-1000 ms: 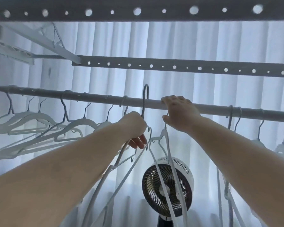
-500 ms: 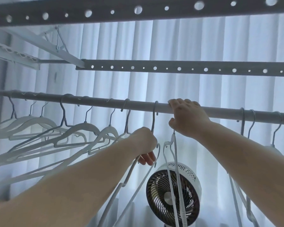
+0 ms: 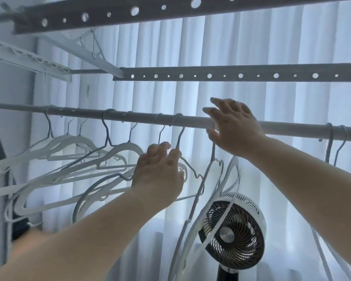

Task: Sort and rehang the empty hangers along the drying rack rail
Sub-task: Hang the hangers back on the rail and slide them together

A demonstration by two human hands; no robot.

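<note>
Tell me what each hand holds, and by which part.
Left hand grips a hanger at the base of its hook; right hand, fingers spread at the rail, holds nothing.

Item 1, your left hand (image 3: 158,175): bare, seen from the back, knuckles and finger joints showing.
Item 2, your left forearm (image 3: 79,240): bare from wrist to the frame's edge, its lower stretch blurred.
Item 3, your right hand (image 3: 234,128): bare, fingertips blurred, nails too soft to read.
Item 4, your right forearm (image 3: 304,179): bare, long, widening toward the frame's edge.
</note>
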